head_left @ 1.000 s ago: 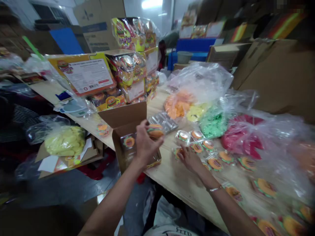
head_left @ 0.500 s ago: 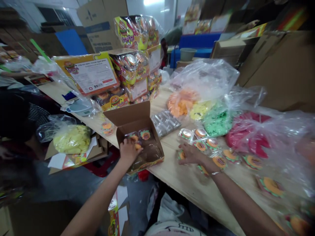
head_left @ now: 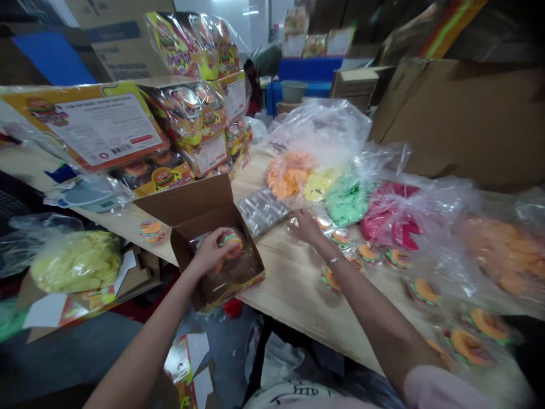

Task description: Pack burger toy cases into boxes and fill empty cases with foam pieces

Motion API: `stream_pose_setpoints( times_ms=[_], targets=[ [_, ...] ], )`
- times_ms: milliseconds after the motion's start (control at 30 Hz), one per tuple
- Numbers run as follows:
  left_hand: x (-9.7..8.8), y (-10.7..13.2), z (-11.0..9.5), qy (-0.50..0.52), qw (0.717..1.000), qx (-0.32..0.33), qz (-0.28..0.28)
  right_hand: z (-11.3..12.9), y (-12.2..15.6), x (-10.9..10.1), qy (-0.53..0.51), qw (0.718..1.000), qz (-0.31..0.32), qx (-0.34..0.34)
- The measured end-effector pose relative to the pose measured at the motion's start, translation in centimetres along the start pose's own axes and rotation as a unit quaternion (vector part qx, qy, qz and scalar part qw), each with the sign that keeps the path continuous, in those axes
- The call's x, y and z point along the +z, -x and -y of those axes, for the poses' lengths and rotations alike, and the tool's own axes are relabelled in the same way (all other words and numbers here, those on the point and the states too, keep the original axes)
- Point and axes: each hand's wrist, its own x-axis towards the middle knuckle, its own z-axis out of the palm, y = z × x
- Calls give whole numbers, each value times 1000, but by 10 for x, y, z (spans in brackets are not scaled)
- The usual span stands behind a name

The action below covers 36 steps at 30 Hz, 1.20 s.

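Observation:
An open cardboard box (head_left: 251, 277) sits at the table's edge with its lid folded back. My left hand (head_left: 212, 250) is inside it, thumb and fingers closed on a small wrapped burger (head_left: 232, 241) in clear plastic. Other packs in the box are mostly covered by that hand. Over the table, my right hand (head_left: 306, 227) has its fingers bent around a wrapped burger (head_left: 293, 222) at the near end of a group, largely hidden beneath the fingers. More wrapped burgers (head_left: 342, 237) lie beside my right wrist and forearm.
Behind the box stand stacked, filled display boxes (head_left: 200, 113). A clear plastic tray (head_left: 261, 210) lies right of it. Bags of orange (head_left: 289, 173), green (head_left: 348, 199) and red pieces (head_left: 389, 213) line the back. A yellow bag (head_left: 79, 261) rests on cartons at left.
The view has turned right. My right hand has moved forward to the burger group; the burger formerly under it is gone from that spot. My left hand stays in the box.

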Motion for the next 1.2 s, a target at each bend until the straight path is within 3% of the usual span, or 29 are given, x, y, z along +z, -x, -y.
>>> stream_pose_setpoints(
  times_ms=[67,167,333,467,533,600,633,700,733,800,833,867,900,967,1033,1100,1200],
  targets=[
    [4,-14,17,-128,991,20,29,-33,-13,8,29,999,25,19],
    [17,-23,25,-200,977,26,65,-50,-16,22,39,997,65,5],
    [22,-12,23,-301,953,22,38,-44,-8,25,33,996,80,-29],
    [27,6,12,-333,943,28,-2,-26,4,13,7,1000,7,10],
    [37,15,-7,-261,962,46,-67,0,19,6,-56,994,-84,27],
    [50,22,-34,-82,989,55,-114,35,35,1,-137,977,-163,-8],
    [55,25,-48,26,992,53,-111,52,41,-1,-164,970,-176,-46],
    [57,29,-68,199,977,20,-70,70,44,-6,-198,958,-116,-172],
    [52,29,-72,250,967,-12,-54,69,41,-10,-205,953,-78,-210],
    [30,29,-64,273,958,-81,-46,42,28,-22,-178,967,-32,-181],
    [15,29,-54,252,961,-107,-44,20,19,-27,-137,985,-51,-90],
    [-1,30,-42,209,971,-112,-32,-5,10,-32,-70,995,-62,21],
    [-16,32,-30,152,983,-100,-11,-30,3,-33,-46,994,-68,75],
    [-38,38,-8,26,996,-65,51,-70,-8,-28,-27,991,-50,120],
    [-45,45,5,-80,988,-44,125,-92,-10,-15,-13,990,-31,137],
    [-40,51,8,-137,974,-38,174,-96,-7,-2,0,990,-26,137],
    [-28,58,5,-206,964,-28,164,-88,-4,7,12,990,-42,135]
  ],
)
